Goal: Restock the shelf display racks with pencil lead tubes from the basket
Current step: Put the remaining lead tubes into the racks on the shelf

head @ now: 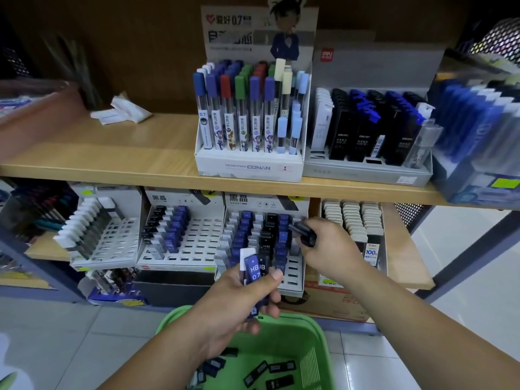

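The right hand [323, 243] pinches one dark lead tube [302, 233] just over the slotted rack [294, 274]; best to tip it upright and seat it in a free slot beneath that hand. The left hand [239, 302] grips a bundle of HB 0.7 tubes [254, 270] above the green basket [316, 327]

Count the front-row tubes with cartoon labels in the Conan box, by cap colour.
Blue or violet caps: 4
Red cap: 1
Green cap: 1
Total: 6
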Action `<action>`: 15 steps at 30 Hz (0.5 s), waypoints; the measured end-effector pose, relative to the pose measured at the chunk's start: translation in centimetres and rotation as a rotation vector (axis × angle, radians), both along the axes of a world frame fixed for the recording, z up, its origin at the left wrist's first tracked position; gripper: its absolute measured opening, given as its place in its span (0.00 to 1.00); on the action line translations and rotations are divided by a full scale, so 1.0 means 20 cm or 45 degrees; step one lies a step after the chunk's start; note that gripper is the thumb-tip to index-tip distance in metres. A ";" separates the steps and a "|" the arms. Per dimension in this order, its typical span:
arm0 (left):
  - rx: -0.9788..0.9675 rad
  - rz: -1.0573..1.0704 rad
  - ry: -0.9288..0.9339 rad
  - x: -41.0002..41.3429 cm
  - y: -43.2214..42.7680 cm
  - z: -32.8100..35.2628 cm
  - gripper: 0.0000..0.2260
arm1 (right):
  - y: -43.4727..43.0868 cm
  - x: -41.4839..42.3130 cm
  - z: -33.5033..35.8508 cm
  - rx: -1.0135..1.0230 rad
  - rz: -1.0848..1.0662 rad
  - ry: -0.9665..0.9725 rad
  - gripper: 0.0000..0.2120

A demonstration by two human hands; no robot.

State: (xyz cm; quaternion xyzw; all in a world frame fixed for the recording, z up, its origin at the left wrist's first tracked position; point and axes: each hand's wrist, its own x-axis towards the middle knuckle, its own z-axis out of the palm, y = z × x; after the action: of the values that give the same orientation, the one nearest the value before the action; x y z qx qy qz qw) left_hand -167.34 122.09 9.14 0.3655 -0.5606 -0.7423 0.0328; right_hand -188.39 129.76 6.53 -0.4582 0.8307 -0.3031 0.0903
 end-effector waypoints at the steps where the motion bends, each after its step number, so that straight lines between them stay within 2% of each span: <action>1: -0.004 0.010 0.007 0.00 0.00 -0.01 0.16 | 0.00 0.00 0.00 -0.081 -0.065 -0.182 0.04; 3: -0.027 0.030 0.013 -0.01 -0.01 -0.03 0.13 | 0.01 0.00 0.05 -0.232 -0.210 -0.588 0.01; 5: -0.058 0.055 0.026 -0.02 -0.01 -0.04 0.12 | 0.05 0.03 0.12 -0.293 -0.235 -1.043 0.05; 6: -0.072 0.079 0.036 -0.03 -0.01 -0.05 0.12 | 0.07 0.05 0.14 -0.269 -0.183 -1.253 0.07; 8: -0.108 0.139 0.065 -0.04 -0.02 -0.04 0.10 | 0.12 0.09 0.20 -0.060 -0.007 -1.550 0.11; 11: -0.143 0.204 0.110 -0.07 -0.03 -0.02 0.12 | 0.18 0.11 0.21 0.265 0.194 -1.784 0.14; 15: -0.179 0.236 0.165 -0.08 -0.02 -0.01 0.15 | 0.24 0.10 0.17 0.457 0.427 -1.852 0.15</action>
State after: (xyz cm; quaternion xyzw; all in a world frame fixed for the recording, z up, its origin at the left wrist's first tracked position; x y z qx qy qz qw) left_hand -168.88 121.66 9.03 0.3640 -0.5718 -0.7169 0.1629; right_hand -186.47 134.48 9.93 -0.2416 0.5182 -0.3709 0.7318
